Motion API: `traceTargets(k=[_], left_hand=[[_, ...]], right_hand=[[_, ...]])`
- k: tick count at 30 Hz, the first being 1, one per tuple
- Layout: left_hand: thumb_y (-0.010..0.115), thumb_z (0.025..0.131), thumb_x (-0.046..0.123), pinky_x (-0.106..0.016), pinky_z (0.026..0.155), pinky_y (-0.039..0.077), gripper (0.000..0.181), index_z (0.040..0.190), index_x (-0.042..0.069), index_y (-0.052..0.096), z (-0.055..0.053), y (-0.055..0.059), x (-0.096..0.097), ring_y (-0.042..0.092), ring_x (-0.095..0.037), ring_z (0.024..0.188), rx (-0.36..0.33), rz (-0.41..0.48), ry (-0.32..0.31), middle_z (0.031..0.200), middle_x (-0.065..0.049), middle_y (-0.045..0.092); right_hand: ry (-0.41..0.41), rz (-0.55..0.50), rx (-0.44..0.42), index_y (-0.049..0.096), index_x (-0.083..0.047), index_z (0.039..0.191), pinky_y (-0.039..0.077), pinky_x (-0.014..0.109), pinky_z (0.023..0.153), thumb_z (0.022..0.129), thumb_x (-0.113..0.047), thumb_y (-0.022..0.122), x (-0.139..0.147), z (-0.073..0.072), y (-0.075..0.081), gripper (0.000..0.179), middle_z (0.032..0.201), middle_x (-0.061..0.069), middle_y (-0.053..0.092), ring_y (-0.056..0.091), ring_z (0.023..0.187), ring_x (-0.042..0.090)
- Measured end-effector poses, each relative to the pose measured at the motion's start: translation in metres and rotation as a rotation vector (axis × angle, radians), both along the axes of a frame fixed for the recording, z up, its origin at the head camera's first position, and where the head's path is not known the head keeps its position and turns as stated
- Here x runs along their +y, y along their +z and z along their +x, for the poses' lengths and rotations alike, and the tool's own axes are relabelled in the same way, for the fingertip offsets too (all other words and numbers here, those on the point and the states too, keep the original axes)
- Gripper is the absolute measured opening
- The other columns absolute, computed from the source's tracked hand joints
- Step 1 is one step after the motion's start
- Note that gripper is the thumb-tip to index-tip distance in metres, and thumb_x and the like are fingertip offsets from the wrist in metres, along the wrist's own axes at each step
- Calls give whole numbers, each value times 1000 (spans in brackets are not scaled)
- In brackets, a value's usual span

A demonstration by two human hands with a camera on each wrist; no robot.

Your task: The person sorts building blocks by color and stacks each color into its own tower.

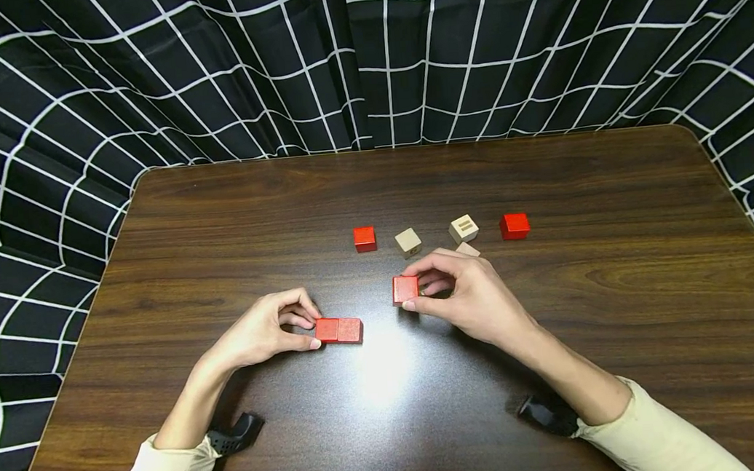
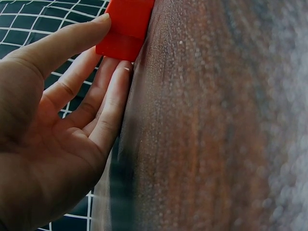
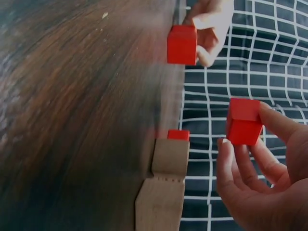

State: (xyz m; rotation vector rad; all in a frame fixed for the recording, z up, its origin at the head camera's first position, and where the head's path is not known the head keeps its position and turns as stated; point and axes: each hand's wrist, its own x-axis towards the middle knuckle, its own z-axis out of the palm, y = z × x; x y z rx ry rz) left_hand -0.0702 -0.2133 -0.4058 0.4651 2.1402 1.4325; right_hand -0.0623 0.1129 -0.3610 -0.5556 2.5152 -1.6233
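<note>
Two red cubes [image 1: 339,330] sit side by side on the table, forming a short row. My left hand [image 1: 267,328] pinches the left end of this row between thumb and fingers; the left wrist view shows the thumb on a red face [image 2: 126,38]. To the right, my right hand [image 1: 469,295] holds another red cube [image 1: 405,290] by thumb and fingertips. In the right wrist view that held cube [image 3: 243,122] is raised off the tabletop, apart from the row near the left hand.
Behind the hands on the brown table [image 1: 251,222] lie a red cube [image 1: 365,239], a wooden cube [image 1: 408,242], a wooden cube with marks [image 1: 464,229] and a red cube [image 1: 515,226]. Another wooden block [image 1: 468,249] is partly hidden by the right hand. A black gridded cloth [image 1: 365,61] hangs behind.
</note>
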Motion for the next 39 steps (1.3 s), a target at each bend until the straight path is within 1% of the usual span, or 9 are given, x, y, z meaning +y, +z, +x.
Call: traceTargets(k=[3,6,9,17,21,28,35,39], left_hand=[[86,73,1,-29,89,58,32,95,6,64,0,0,0,66,-24,95,1,1,-2,105,-12,64],[86,73,1,-30,89,58,32,95,6,64,0,0,0,66,-24,95,0,-1,-3,104,-12,64],[87,73,2,-29,89,58,32,95,6,64,0,-1,-1,66,-24,95,0,-5,-2,104,-11,64],[87,73,2,-29,88,58,32,95,6,64,0,-1,-1,66,-24,94,10,-3,-2,103,-11,64],[87,73,2,-30,88,58,31,95,6,64,-1,-1,-1,66,-24,93,18,7,-7,102,-11,64],[87,73,2,-30,88,58,31,95,6,64,-1,-1,-1,66,-23,93,24,9,-7,101,-10,64],[86,74,1,-30,89,58,32,96,5,64,-1,0,0,66,-23,94,9,3,-10,103,-11,63],[85,74,0,-30,90,58,32,96,5,63,-1,0,0,66,-24,95,11,3,-12,103,-11,63]], right_hand=[[21,-24,-31,74,-10,103,61,33,75,75,-4,86,-6,0,0,32,98,-1,69,69,79,13],[28,-23,-47,74,-10,103,61,30,74,75,-5,87,-11,0,1,31,97,0,69,69,79,12],[31,1,-42,74,-11,103,61,28,74,75,-8,87,-15,0,1,31,97,-2,68,69,79,10],[44,38,-25,74,-14,101,61,34,72,73,-12,89,-27,-1,1,31,95,-5,69,69,77,8],[50,85,-15,75,-18,100,60,32,71,73,-16,89,-33,-2,1,30,95,-9,69,68,77,5],[84,50,-13,75,-16,99,60,29,73,74,-13,88,-42,-3,-3,28,97,-8,70,69,80,10],[118,48,3,74,-16,97,60,26,75,75,-15,88,-50,-5,-7,26,98,-7,70,70,83,12],[132,46,5,74,-15,98,60,29,74,76,-16,88,-54,-5,-9,27,98,-7,71,70,83,14]])
